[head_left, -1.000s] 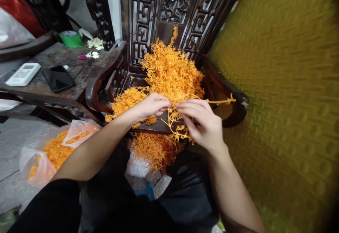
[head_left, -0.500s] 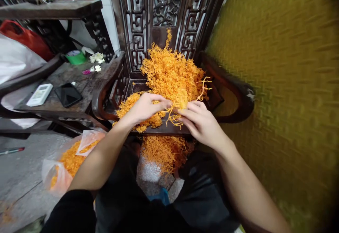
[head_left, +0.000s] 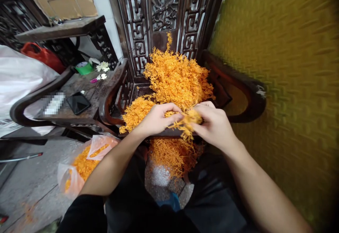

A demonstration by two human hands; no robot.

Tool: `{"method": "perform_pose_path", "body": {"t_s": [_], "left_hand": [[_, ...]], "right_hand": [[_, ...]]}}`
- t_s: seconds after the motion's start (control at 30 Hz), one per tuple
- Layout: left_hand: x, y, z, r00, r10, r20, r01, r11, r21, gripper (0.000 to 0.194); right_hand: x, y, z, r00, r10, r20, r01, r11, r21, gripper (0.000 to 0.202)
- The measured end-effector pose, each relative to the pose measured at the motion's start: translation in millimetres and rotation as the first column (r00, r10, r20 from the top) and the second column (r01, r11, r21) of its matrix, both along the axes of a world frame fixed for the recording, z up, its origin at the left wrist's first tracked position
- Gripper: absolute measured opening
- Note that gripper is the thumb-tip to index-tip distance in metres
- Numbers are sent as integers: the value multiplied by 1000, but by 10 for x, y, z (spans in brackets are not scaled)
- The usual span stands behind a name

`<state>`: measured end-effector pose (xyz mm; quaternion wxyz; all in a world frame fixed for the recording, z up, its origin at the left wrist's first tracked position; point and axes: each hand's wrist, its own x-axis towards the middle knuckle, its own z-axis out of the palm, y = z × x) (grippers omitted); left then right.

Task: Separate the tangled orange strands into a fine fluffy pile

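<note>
Between my two hands is a small tangle of orange branching strands [head_left: 186, 123], slightly smeared by motion. My left hand [head_left: 162, 118] is closed, pinching the tangle's left side between thumb and fingers. Closed around its right side is my right hand [head_left: 215, 121], with the fingers curled. Just beyond them, a tall heap of the same orange sprigs [head_left: 176, 76] rests on the seat of a dark carved wooden chair [head_left: 245, 111]. A lower orange pile [head_left: 137, 113] lies beside my left hand. Below the seat's front edge sits a mass of thin orange strands [head_left: 172, 155].
At the left, a dark wooden side table [head_left: 76, 116] bears a black phone [head_left: 78, 102], a green tape roll [head_left: 84, 68] and small white flowers [head_left: 102, 67]. A plastic bag [head_left: 102, 146] of orange pieces stands on the floor. A yellow-green textured surface [head_left: 296, 67] rises at the right.
The camera view has shifted, so the surroundings sit farther right. Both hands still hold orange strands; the long loose strands that stuck out beyond my right hand no longer show.
</note>
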<state>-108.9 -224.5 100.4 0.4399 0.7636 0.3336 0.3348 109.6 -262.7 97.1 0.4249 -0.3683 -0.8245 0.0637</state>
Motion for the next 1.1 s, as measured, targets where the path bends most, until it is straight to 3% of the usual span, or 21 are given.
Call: {"method": "perform_pose_path", "body": {"t_s": [0.17,0.3,0.43,0.53,0.6,0.63,0.7,0.8,0.87,1.0,1.1], "left_hand": [[10,13,-48,999,50,-3,-50,996,70,15],[74,-37,-85,981,192,-12,-186,964,190,20],[102,12,-89,945,322,59,-326,909,258,22],[-45,228,-24,820,532,209,-566,808,162,17],[-192,379,23,669,661,341,-690,722,-48,16],[-253,428,36,645,669,370,-666,729,-158,15],[-308,446,34,704,602,377,-515,798,-313,16],[-235,323,-12,834,416,362,-261,876,-405,24],[-155,228,-33,861,343,375,-174,892,-417,28],[-90,154,-28,908,250,335,-91,901,-425,34],[-103,151,-17,950,263,167,-186,909,-372,48]], "right_hand": [[35,6,-3,990,60,125,-51,996,-71,27],[30,21,-36,956,85,282,-51,991,-128,29],[36,4,-17,949,94,301,-55,989,-134,25],[89,-13,-14,957,82,279,-45,990,-135,33],[134,1,-44,970,66,235,-28,987,-160,37],[153,19,-70,979,58,196,-21,983,-184,35],[175,70,-135,996,47,73,-28,969,-246,27],[160,135,-231,984,32,-174,-98,918,-384,22],[124,142,-265,955,8,-296,-164,846,-508,27],[45,100,-247,923,25,-385,-281,728,-625,29],[2,90,-234,871,116,-476,-421,677,-604,23]]}}
